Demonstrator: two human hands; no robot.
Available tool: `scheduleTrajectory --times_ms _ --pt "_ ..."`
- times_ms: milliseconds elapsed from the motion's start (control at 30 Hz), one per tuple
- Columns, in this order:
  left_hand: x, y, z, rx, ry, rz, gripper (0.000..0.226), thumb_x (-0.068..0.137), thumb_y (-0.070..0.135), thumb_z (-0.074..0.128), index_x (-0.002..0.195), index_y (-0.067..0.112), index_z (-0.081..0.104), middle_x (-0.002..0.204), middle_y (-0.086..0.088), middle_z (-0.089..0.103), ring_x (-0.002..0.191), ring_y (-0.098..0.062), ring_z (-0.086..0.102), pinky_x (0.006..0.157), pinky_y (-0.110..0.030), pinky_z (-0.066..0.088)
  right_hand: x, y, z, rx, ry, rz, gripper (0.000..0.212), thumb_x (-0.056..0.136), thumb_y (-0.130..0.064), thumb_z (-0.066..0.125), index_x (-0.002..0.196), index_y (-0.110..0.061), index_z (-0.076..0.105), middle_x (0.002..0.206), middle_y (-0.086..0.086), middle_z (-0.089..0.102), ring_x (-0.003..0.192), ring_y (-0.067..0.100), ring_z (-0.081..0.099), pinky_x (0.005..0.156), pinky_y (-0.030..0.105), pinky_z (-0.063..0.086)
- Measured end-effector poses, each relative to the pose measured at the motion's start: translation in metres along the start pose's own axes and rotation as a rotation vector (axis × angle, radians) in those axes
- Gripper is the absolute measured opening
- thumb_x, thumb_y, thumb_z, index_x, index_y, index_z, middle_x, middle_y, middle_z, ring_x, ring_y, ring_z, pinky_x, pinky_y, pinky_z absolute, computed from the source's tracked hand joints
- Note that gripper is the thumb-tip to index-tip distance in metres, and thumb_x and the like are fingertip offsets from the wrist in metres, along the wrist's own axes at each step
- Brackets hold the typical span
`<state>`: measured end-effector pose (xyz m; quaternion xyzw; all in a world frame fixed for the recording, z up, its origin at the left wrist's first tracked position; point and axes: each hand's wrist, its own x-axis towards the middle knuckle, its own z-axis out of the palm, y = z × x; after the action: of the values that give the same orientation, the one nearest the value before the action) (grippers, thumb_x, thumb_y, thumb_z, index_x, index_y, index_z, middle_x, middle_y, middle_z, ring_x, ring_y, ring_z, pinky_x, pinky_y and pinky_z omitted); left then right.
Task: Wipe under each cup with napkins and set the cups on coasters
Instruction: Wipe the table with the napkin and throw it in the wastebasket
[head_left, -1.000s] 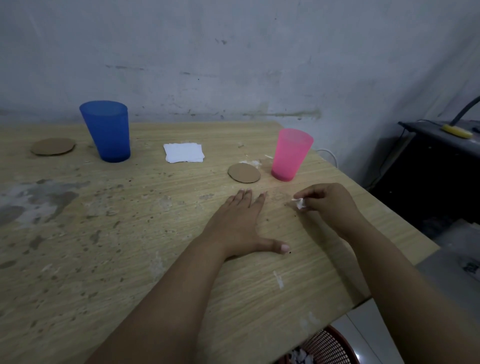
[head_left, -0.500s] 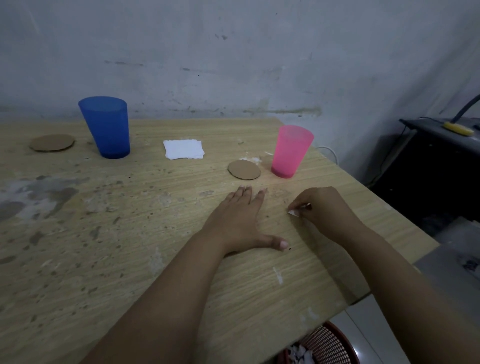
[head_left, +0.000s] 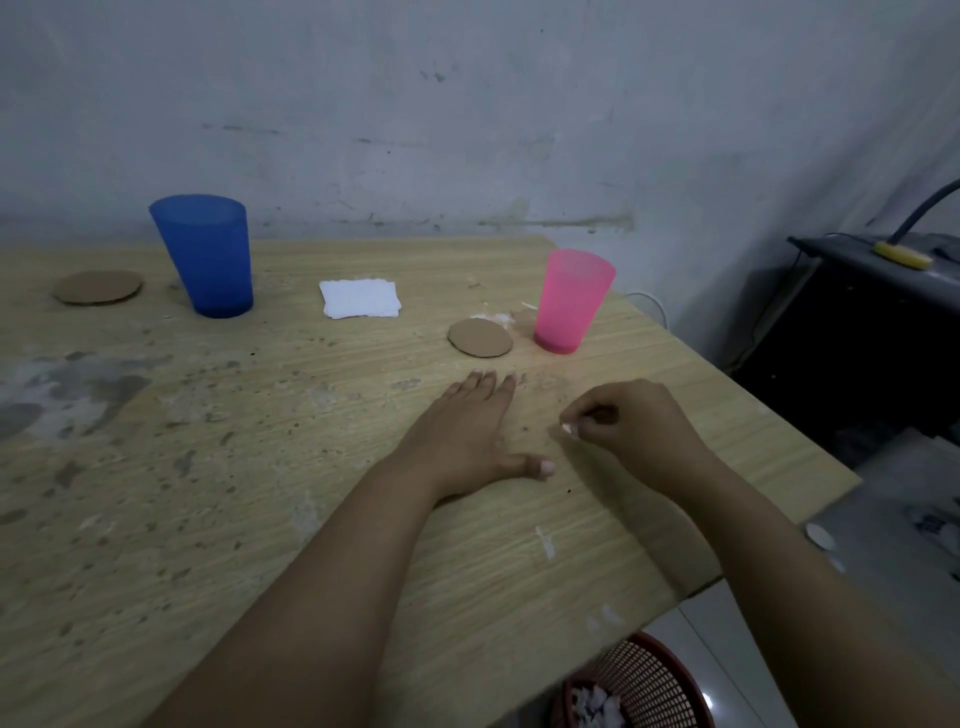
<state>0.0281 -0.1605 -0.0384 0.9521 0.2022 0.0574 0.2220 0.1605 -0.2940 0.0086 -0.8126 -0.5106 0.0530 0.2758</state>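
Neither cup set on coaster yet: pink cup (head_left: 571, 304) beside coaster (head_left: 480, 338), blue cup (head_left: 208, 257) likewise. Napkin scrap (head_left: 567, 428) pinched by right hand (head_left: 628, 431); left hand (head_left: 467, 431) laid flat, fingers straight.

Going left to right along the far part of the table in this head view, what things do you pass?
Left coaster → blue cup → napkins → right coaster → pink cup.

No readable text, labels or numbers; frame rather dim.

Red basket (head_left: 636, 688) cut off at bottom edge; white scrap (head_left: 567, 428) mostly hidden by right-hand fingers (head_left: 589, 422).
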Motion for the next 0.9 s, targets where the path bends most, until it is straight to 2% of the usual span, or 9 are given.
scheduleTrajectory --times_ms 67,167,300,400,467,600,667,767,900 --pt "0.000 0.000 -0.001 0.017 -0.017 0.008 0.119 0.065 0.079 0.055 0.151 0.021 -0.005 0.160 -0.007 -0.003 0.147 -0.019 -0.005 0.118 -0.033 0.001 -0.020 -0.006 -0.007 0.091 -0.132 0.002 0.015 0.074 -0.011 0.074 0.073 -0.025 0.075 0.074 -0.012 0.072 0.072 0.000 0.065 0.068 0.007 0.046" --pt "-0.003 0.004 -0.004 0.051 -0.065 0.019 0.124 0.063 0.077 0.059 0.151 0.020 -0.006 0.160 -0.009 -0.007 0.147 -0.019 -0.008 0.118 -0.034 -0.002 -0.036 -0.008 -0.011 0.115 -0.187 -0.016 0.017 0.073 -0.013 0.075 0.072 -0.031 0.073 0.076 -0.010 0.073 0.073 -0.002 0.065 0.068 0.012 0.048" --pt "-0.007 0.009 -0.004 0.098 -0.126 0.012 0.128 0.062 0.079 0.058 0.151 0.015 -0.008 0.159 -0.011 -0.013 0.146 -0.020 -0.013 0.120 -0.035 -0.004 -0.044 -0.014 -0.009 0.039 -0.206 -0.082 0.012 0.074 -0.012 0.075 0.077 -0.023 0.074 0.078 -0.009 0.070 0.072 0.004 0.063 0.070 0.018 0.050" --pt "-0.011 0.013 -0.005 0.110 -0.125 -0.003 0.127 0.064 0.078 0.057 0.151 0.012 -0.007 0.159 -0.012 -0.013 0.146 -0.021 -0.012 0.120 -0.035 -0.005 -0.044 -0.021 -0.004 -0.123 -0.224 -0.153 0.011 0.079 -0.010 0.069 0.086 -0.015 0.075 0.086 -0.002 0.070 0.073 0.005 0.059 0.067 0.009 0.041" --pt "-0.016 0.017 -0.005 0.104 -0.121 -0.006 0.125 0.066 0.077 0.057 0.151 0.010 -0.006 0.159 -0.012 -0.011 0.147 -0.020 -0.011 0.119 -0.034 -0.004 -0.041 -0.023 0.000 -0.217 -0.223 -0.189 0.016 0.083 -0.009 0.063 0.093 -0.013 0.074 0.094 0.001 0.071 0.084 0.012 0.062 0.070 0.010 0.039" --pt "-0.029 0.025 -0.002 0.030 -0.102 -0.010 0.118 0.070 0.072 0.057 0.151 0.010 -0.002 0.160 -0.010 -0.006 0.147 -0.019 -0.005 0.119 -0.032 0.001 -0.034 -0.023 0.014 -0.350 -0.170 -0.200 0.023 0.083 -0.008 0.054 0.098 -0.009 0.070 0.099 0.010 0.068 0.095 0.025 0.059 0.083 0.032 0.044" --pt "-0.034 0.030 -0.002 -0.076 -0.064 -0.026 0.110 0.075 0.066 0.059 0.151 0.012 0.001 0.160 -0.007 0.001 0.147 -0.017 0.003 0.119 -0.031 0.007 -0.031 -0.018 0.019 -0.352 -0.080 -0.169 0.022 0.081 -0.007 0.055 0.098 -0.007 0.070 0.097 0.011 0.068 0.095 0.025 0.058 0.081 0.031 0.042" --pt "-0.042 0.039 -0.004 -0.310 0.017 -0.045 0.097 0.079 0.054 0.065 0.151 0.020 0.011 0.158 -0.001 0.018 0.143 -0.015 0.022 0.112 -0.025 0.022 -0.029 -0.011 0.014 0.039 0.200 0.043 0.015 0.077 -0.003 0.062 0.086 -0.009 0.072 0.085 0.003 0.070 0.080 0.014 0.062 0.072 0.011 0.044" --pt "-0.046 0.055 -0.001 -0.542 0.260 -0.036 0.066 0.081 0.026 0.072 0.140 0.026 0.043 0.136 0.004 0.053 0.117 -0.009 0.052 0.097 -0.025 0.044 -0.034 -0.008 0.000 0.663 0.231 0.267 0.018 0.074 -0.002 0.072 0.072 -0.020 0.069 0.071 -0.001 0.067 0.065 0.003 0.062 0.063 0.015 0.047"
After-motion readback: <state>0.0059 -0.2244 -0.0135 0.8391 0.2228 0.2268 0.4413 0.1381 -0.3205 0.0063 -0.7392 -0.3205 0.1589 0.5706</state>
